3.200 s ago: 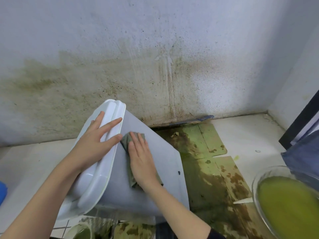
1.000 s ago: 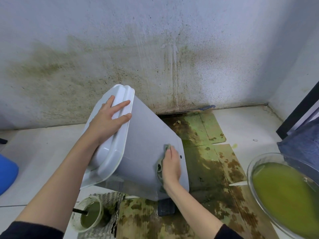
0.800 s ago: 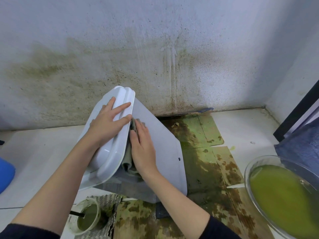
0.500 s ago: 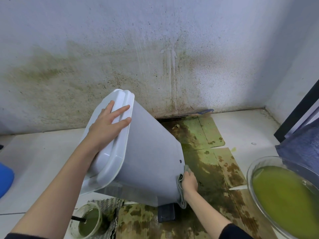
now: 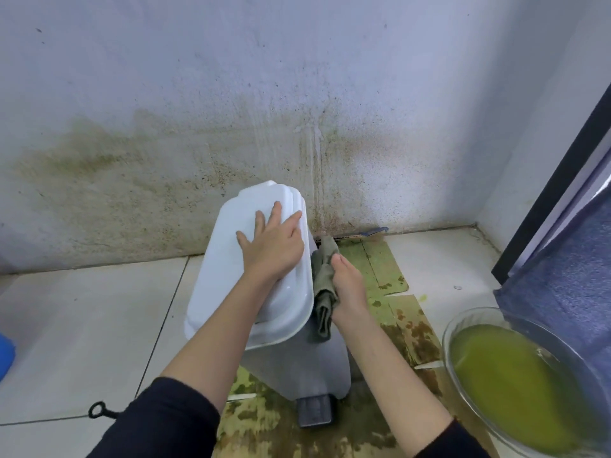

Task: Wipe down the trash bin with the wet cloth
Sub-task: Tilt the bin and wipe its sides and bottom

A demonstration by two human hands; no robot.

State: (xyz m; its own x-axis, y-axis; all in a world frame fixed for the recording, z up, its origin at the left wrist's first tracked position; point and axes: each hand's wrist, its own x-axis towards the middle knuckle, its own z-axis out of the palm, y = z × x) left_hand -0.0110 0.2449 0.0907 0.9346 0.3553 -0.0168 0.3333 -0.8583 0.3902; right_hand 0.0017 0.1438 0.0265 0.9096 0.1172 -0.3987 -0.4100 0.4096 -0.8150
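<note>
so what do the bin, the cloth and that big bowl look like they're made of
The bin looks like moulded plastic: grey body, glossy white lid with rounded edges and soft highlights. The cloth looks like soft woven fabric, grey-green, folding limply under the right hand. The bowl seems clear glass or plastic; green liquid shows through its wall.
</note>
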